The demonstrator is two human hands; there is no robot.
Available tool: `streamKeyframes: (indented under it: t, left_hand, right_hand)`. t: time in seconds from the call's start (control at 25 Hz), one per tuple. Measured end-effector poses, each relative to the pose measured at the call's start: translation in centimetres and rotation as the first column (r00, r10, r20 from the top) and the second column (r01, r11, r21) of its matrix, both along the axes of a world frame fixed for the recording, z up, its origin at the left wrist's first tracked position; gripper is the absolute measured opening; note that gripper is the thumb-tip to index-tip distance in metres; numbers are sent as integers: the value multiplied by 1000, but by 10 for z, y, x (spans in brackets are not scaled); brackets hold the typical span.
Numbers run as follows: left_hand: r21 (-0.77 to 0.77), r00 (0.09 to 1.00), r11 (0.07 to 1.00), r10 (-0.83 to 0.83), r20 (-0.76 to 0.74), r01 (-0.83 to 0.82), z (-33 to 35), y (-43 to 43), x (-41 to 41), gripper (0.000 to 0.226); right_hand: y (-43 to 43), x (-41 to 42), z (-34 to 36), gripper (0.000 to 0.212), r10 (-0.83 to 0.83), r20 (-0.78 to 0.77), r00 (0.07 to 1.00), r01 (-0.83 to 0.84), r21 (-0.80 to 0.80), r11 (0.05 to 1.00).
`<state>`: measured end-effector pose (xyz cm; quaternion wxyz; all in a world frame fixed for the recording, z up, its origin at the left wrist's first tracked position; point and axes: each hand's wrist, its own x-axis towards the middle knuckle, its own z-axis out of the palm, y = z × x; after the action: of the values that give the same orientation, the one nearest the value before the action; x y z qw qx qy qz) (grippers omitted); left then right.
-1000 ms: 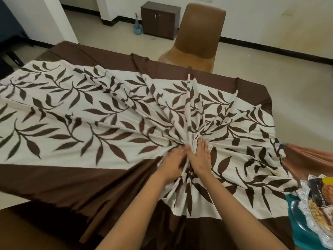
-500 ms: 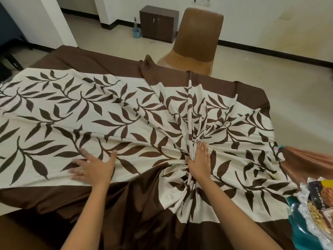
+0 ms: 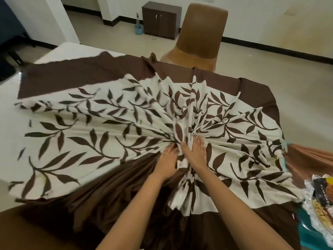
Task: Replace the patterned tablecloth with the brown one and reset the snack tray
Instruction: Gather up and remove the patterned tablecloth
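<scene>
Head view, tray: one snack tray (image 3: pixel 322 212) at the right edge, holding packets; only an almond pack's label reads.
Cloths: two — patterned tablecloth (image 3: pixel 111 134) bunched on the desk (image 3: pixel 10 98); brown one (image 3: pixel 306 157) beside the tray.
Grip: left hand (image 3: pixel 166 160) and right hand (image 3: pixel 195 153) pinching the gathered pleats.
Edges: desk's left corner bare.
Room: one chair (image 3: pixel 200 37) beyond.

two hands (image 3: pixel 182 157), one patterned tablecloth (image 3: pixel 108 127), one chair (image 3: pixel 200 35), one cabinet (image 3: pixel 161 19)
</scene>
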<state>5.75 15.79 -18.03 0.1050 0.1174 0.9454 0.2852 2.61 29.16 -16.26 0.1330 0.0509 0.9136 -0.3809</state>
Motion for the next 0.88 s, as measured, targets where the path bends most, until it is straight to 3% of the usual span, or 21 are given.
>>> streamKeyframes:
  t: [0.12,0.2,0.28,0.32,0.36,0.4,0.48,0.56,0.68,0.8,0.88]
  left_hand:
    - [221,987,967,-146,69,128,1,16,9,60]
    - [314,989,943,-132,62,106,16,-6,15,36]
    - [431,997,900,77,-3,-69,32,-33,16,19]
    - [443,954,868,288,-84,-223,36,-46,15,21]
    - [368,854,834,494,-164,-411,34,-58,14,34]
    - [194,749,777,630,-205,-599,28,-68,14,58]
    - [-148,655,640,751,-86,-754,14,-85,16,100]
    - [-250,704,681,710,-5,-688,4,-89,17,111]
    - [-208,901,877,432,-52,-433,-1,-61,10,97]
    - [-44,991,990,137,1,-137,9,-9,7,77]
    - [203,996,978,34,84,-51,16,15,13,74]
  right_hand:
    - [4,2,-3,118,-2,-31,1000,1,-38,999]
    - [6,4,-9,105,43,-30,999,-42,13,999]
    - [6,2,-8,88,59,-51,997,-56,60,997]
    - [5,1,-7,84,56,-68,996,-52,68,996]
    - [6,0,-7,82,58,-80,995,-53,73,996]
    - [6,1,-6,81,67,-77,995,-61,79,995]
    - [9,3,-6,79,95,-64,993,-88,95,992]
    - [9,6,-7,78,119,-61,991,-113,98,989]
    - [5,6,-8,75,114,-40,993,-113,41,993]
    - [0,2,-2,69,39,4,999,-39,-96,995]
    - [2,2,-3,79,-22,-22,1000,16,-215,977]
